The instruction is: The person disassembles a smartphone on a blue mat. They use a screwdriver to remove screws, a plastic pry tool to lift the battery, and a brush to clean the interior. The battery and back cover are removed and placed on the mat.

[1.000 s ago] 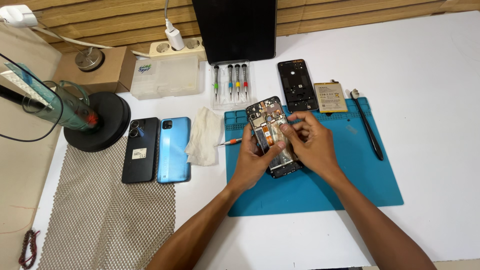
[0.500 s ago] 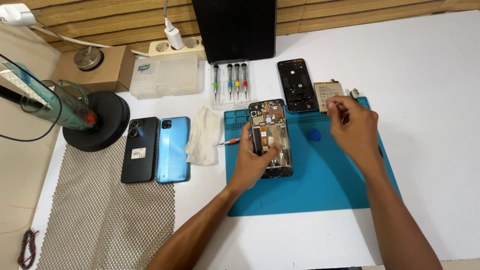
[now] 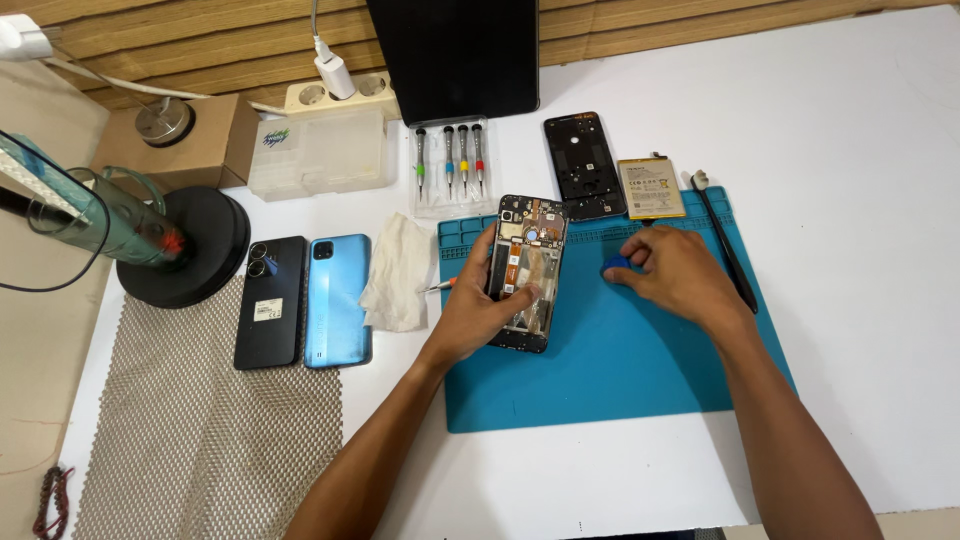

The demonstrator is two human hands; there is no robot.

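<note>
Gripping an opened phone [image 3: 528,272] around its edges, the left hand [image 3: 478,305] holds it tilted just above the blue mat [image 3: 600,370], with the thumb lying across the exposed inner parts. The right hand [image 3: 672,275] rests on the mat to the right of the phone, its fingertips pinched on a small blue piece [image 3: 614,265] that touches the mat.

Behind the right hand, a black phone frame [image 3: 584,165] and a flat battery [image 3: 651,188] lie side by side at the mat's far edge, and a long black tool [image 3: 724,240] lies along its right side. A small orange-handled tool [image 3: 440,287] peeks out just left of the left hand, beside a crumpled white cloth [image 3: 400,270]. Farther left, a blue phone [image 3: 337,300] and a black phone [image 3: 271,302] lie face down, touching each other, on the white table [image 3: 850,150]. A set of screwdrivers [image 3: 450,160] sits in a clear case behind the mat.
</note>
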